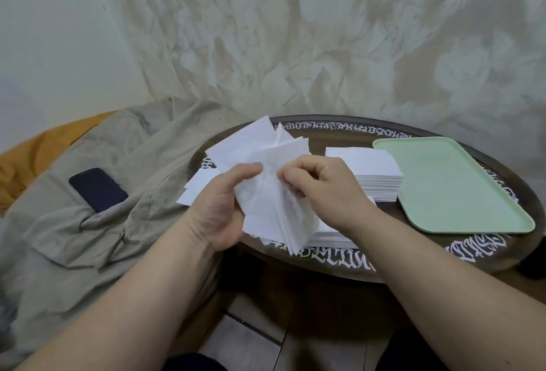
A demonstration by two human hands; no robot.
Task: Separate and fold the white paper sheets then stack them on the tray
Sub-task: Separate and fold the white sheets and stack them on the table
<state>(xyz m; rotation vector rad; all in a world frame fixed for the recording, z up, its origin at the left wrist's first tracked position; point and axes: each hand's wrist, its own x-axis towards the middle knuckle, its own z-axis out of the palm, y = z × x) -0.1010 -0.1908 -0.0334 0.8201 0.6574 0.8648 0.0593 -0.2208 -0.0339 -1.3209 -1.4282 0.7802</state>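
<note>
My left hand [220, 208] grips the sheet bundle [266, 181] as anchor — my right hand [320, 184] pinches one layer to peel it; tray [461, 193] waits alongside.

Mottled beige wall [325, 30], tiled floor [245, 338]

Both hands, left [220, 208] and right [323, 190], pinch white paper sheets [266, 163]; green tray [455, 187] sits right.
</note>
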